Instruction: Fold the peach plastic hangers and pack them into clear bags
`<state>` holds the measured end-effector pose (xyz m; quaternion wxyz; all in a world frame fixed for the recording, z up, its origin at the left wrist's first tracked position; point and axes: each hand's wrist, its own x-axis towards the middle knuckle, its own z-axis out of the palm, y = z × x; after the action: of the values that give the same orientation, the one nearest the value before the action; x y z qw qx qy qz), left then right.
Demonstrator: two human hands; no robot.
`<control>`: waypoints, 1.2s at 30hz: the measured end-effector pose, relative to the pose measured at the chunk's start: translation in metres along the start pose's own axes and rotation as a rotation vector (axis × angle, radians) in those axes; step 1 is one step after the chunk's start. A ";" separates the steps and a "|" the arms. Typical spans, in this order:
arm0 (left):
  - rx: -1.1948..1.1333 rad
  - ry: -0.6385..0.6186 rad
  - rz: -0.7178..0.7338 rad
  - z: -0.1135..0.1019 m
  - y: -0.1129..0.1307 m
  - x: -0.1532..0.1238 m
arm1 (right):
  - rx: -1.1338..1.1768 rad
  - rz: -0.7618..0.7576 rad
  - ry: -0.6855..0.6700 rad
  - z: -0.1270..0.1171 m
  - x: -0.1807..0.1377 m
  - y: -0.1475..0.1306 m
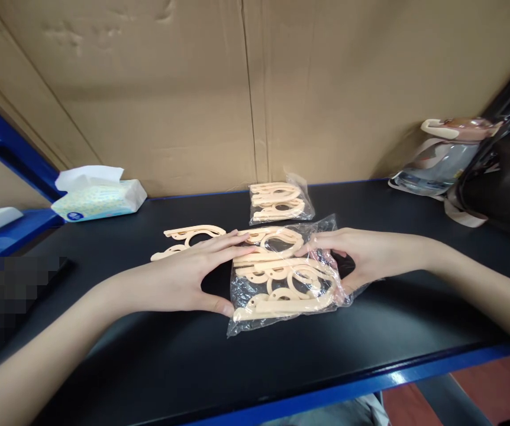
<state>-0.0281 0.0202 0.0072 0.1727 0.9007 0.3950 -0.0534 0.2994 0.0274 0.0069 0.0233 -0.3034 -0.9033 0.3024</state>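
A clear plastic bag [281, 278] packed with cream plastic hanger pieces lies on the black tabletop [157, 355] between my hands. My left hand [184, 278] presses its left side, fingers stretched over the top edge and thumb at the lower corner. My right hand [361, 257] grips the bag's right side, with fingers on top and the thumb tucked under the film. A loose cream hanger piece [188, 236] lies just behind my left hand. A second, smaller filled bag [279, 202] sits further back.
A tissue pack [97, 198] stands at the back left beside blue shelf framing [10, 160]. At the right lie a clear pouch with cream straps [441, 160] and a dark bag [503, 177]. A cardboard wall [246, 89] backs the table. The blue front edge [370, 384] is close.
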 end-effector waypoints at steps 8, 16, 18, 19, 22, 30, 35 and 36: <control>0.004 0.013 0.053 0.003 -0.003 -0.002 | 0.095 -0.029 -0.053 -0.003 -0.001 0.012; 0.012 0.035 0.056 0.005 -0.002 -0.001 | 0.092 -0.068 0.022 0.006 0.006 0.009; 0.008 0.036 0.058 0.005 -0.003 -0.001 | 0.092 -0.085 0.027 0.006 0.007 0.011; 0.006 0.034 0.056 0.005 -0.003 -0.001 | 0.091 -0.091 0.029 0.007 0.007 0.012; 0.000 0.028 0.055 0.006 -0.003 -0.001 | 0.098 -0.094 0.027 0.006 0.006 0.014; -0.010 0.032 0.049 0.006 -0.005 0.000 | 0.208 -0.132 -0.009 0.005 0.008 0.010; -0.014 0.053 0.066 0.007 -0.004 0.002 | 0.236 -0.110 0.008 0.007 0.008 0.012; -0.012 0.055 0.065 0.008 -0.003 0.003 | 0.238 -0.106 0.020 0.008 0.008 0.013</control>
<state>-0.0285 0.0214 -0.0014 0.1688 0.9132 0.3704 -0.0204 0.2979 0.0361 -0.0081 0.0839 -0.2532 -0.8756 0.4027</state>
